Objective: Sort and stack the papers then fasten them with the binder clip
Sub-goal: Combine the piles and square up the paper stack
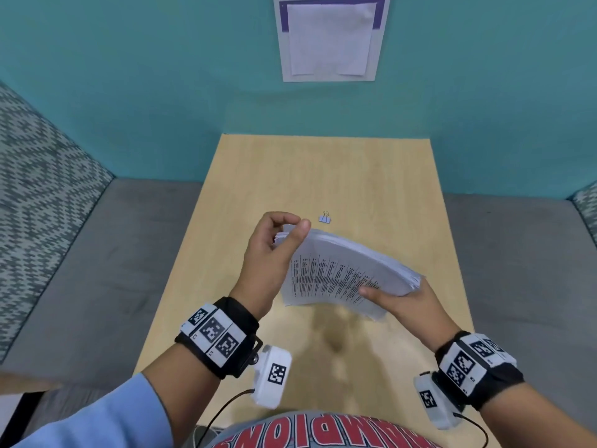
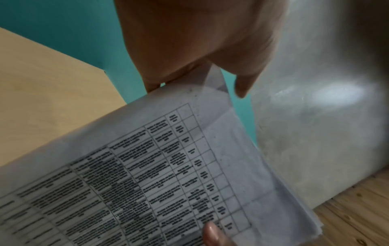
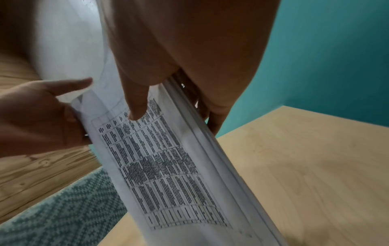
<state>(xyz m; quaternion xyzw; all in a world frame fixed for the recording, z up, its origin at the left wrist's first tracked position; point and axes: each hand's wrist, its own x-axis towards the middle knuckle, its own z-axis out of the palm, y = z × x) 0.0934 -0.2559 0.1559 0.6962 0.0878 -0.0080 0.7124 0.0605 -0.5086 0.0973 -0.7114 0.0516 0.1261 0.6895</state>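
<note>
A thick stack of white papers (image 1: 342, 270) printed with a table hangs in the air above the wooden table (image 1: 371, 176), bowed upward between my hands. My left hand (image 1: 277, 244) pinches its far left corner between thumb and fingers. My right hand (image 1: 400, 295) grips the near right end, thumb on top and fingers underneath. The left wrist view shows the printed sheet (image 2: 147, 174) with my left thumb at its corner. In the right wrist view the stack's edge (image 3: 200, 141) runs under my right thumb. A small binder clip (image 1: 325, 218) lies on the table just beyond my left hand.
A teal wall (image 1: 145, 76) rises behind the table, with a paper notice (image 1: 331, 37) pinned to it. Grey seating (image 1: 97, 253) with a patterned cushion (image 1: 35, 182) lies to the left, more grey seating to the right.
</note>
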